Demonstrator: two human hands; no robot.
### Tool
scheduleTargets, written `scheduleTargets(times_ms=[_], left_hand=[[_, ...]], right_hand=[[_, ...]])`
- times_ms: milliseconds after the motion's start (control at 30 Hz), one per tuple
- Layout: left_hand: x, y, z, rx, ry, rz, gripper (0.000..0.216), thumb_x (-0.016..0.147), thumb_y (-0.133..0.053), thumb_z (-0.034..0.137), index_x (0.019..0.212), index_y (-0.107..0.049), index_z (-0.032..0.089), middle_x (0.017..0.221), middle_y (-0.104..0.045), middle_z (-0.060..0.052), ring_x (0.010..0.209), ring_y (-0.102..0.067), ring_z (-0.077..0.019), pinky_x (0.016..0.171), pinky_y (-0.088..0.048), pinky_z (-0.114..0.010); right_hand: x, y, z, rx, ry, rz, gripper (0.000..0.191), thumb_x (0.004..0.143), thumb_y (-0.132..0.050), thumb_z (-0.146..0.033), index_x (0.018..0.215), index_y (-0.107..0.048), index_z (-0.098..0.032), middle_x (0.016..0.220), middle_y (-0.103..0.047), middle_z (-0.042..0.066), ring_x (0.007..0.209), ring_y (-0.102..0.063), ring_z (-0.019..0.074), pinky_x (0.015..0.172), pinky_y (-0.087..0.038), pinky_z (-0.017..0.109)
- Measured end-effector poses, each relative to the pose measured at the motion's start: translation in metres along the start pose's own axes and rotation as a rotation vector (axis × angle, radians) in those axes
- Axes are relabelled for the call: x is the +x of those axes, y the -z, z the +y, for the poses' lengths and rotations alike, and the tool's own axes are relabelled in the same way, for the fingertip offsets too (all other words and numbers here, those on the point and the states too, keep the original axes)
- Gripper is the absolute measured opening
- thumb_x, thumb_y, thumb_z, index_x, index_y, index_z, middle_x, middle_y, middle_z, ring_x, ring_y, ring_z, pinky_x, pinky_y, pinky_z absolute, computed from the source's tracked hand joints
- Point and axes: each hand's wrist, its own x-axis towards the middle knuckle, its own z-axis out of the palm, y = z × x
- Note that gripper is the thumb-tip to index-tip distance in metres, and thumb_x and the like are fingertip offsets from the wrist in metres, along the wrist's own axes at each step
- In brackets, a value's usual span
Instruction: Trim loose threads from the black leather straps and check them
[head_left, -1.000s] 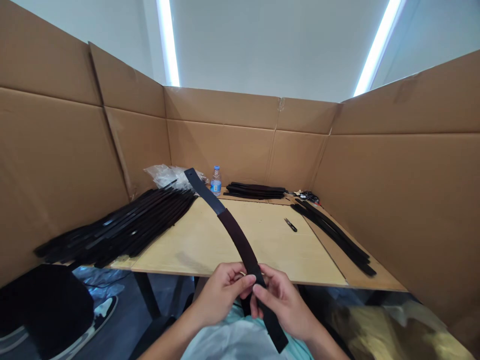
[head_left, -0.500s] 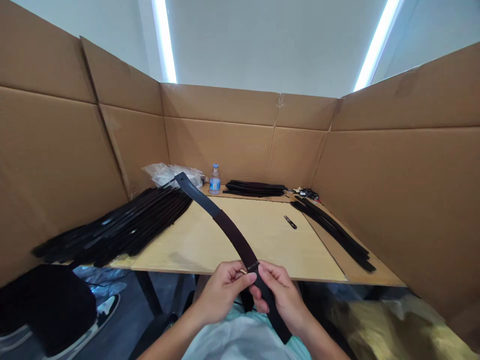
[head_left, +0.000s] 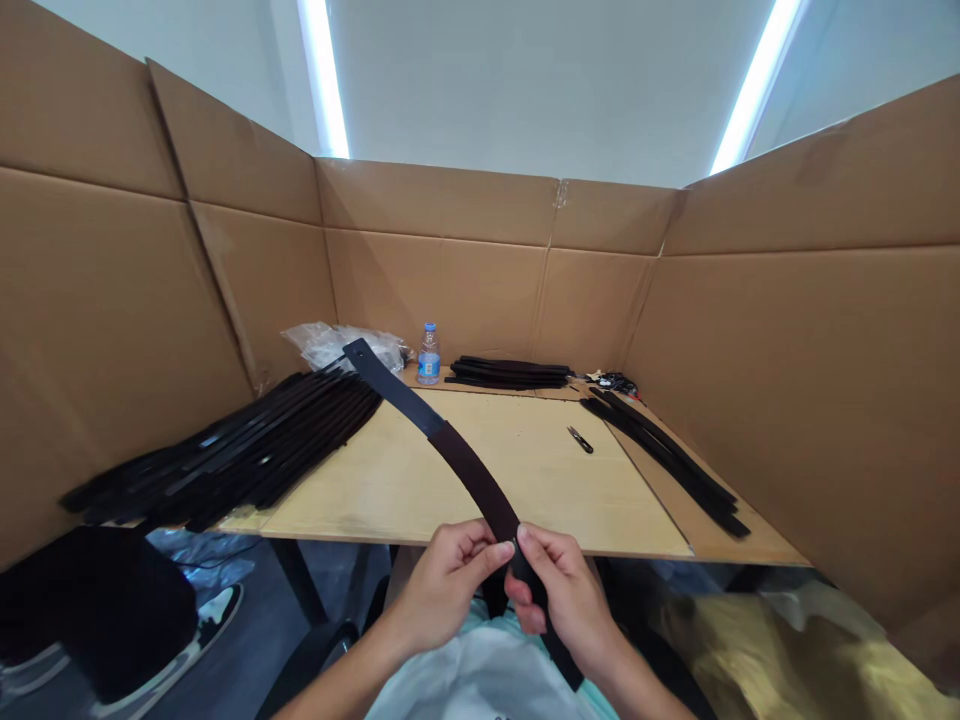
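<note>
A long, curved dark strap (head_left: 474,480) slants from my lap up over the table. Its far part is a smooth black piece with a small hole near the end; the nearer stretch is dark brown and looks like fabric. My left hand (head_left: 450,580) pinches the strap's left edge between thumb and fingers. Closed around the lower part from the right is my right hand (head_left: 562,590), its thumb on top beside the left thumb. The strap's lowest end shows below my right hand. Part of the strap between the hands is covered by fingers.
A big pile of dark strips (head_left: 247,450) covers the table's left side. Behind stand a clear plastic bag (head_left: 337,345), a water bottle (head_left: 429,355) and a strip stack (head_left: 510,373). Thread snips (head_left: 580,440) and more strips (head_left: 667,465) lie right. Cardboard walls (head_left: 442,290) enclose the table.
My thumbs and fingers have shifted slightly on the strap, and the seam visible between them before is now covered. The strap's far end has moved a little left and up.
</note>
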Motion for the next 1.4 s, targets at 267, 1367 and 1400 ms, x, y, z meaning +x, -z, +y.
scheduleTargets(times_ms=[267,1367,1400], left_hand=[[0.001,0.000,0.003,-0.103,0.041,-0.039,0.031,0.082,-0.065,0.042,0.085,-0.067,0.011,0.058,-0.069,-0.006,0.056,-0.066,-0.0196,0.061,-0.051,-0.030],[0.002,0.009,0.002,-0.154,0.053,-0.142,0.031,0.073,-0.076,0.038,0.088,-0.076,0.011,0.062,-0.068,-0.005,0.052,-0.059,-0.0140,0.055,-0.046,-0.024],[0.002,0.009,0.001,-0.168,0.049,-0.130,0.031,0.072,-0.077,0.038,0.087,-0.076,0.011,0.061,-0.068,-0.005,0.052,-0.059,-0.0139,0.054,-0.046,-0.023]], right_hand=[[-0.003,-0.003,-0.002,0.219,-0.059,-0.017,0.045,0.076,-0.067,-0.058,0.075,-0.056,-0.014,0.048,-0.057,-0.001,0.033,-0.044,0.0058,0.034,-0.031,0.016],[0.000,0.019,-0.005,0.077,0.012,-0.436,0.066,0.075,-0.078,-0.029,0.133,-0.046,-0.025,0.078,-0.066,0.001,0.045,-0.062,0.0095,0.036,-0.048,0.016],[0.001,0.019,-0.002,0.087,0.016,-0.423,0.066,0.076,-0.076,-0.033,0.133,-0.045,-0.022,0.070,-0.066,0.000,0.040,-0.058,0.0075,0.034,-0.043,0.013]])
